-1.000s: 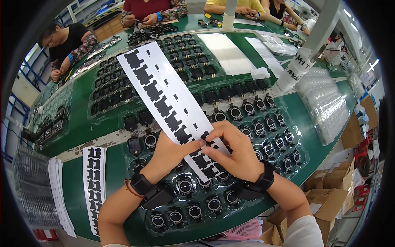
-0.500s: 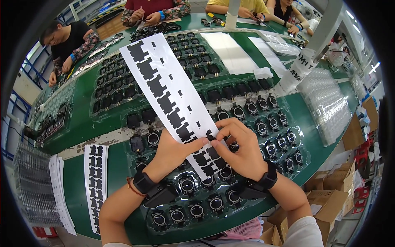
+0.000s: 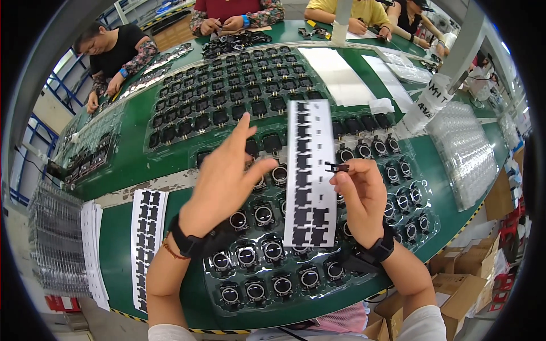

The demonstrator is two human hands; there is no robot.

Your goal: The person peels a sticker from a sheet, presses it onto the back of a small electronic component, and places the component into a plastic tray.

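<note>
My right fingers [image 3: 364,166] are gripping a small, thin black cut-out piece [image 3: 340,168] by one end, and its pronged other end is pointing left. My left fingers [image 3: 239,136] are standing wide apart with nothing between them, the index finger pointing away from me and the thumb reaching out to the right. Between my two sets of fingers a long white paper strip with black die-cut shapes [image 3: 310,173] is lying over the goods, its right edge running just beside the gripped piece; I cannot tell whether my right fingers are touching it.

Below and around my fingers, black modules with round, silver-ringed faces [image 3: 282,286] are sitting in rows in a clear moulded plastic tray [image 3: 213,279]. Beyond my left fingertips, flat black square parts with small gold tabs [image 3: 202,121] are lying in rows. Left of my left fingers, a white sheet with two columns of black shapes [image 3: 149,250] is resting on the green counter [image 3: 133,136], and narrow white paper strips [image 3: 94,256] are lying farther left. Well right of my right fingers, clear ridged plastic packaging [image 3: 463,153] is resting near the counter's edge.
</note>
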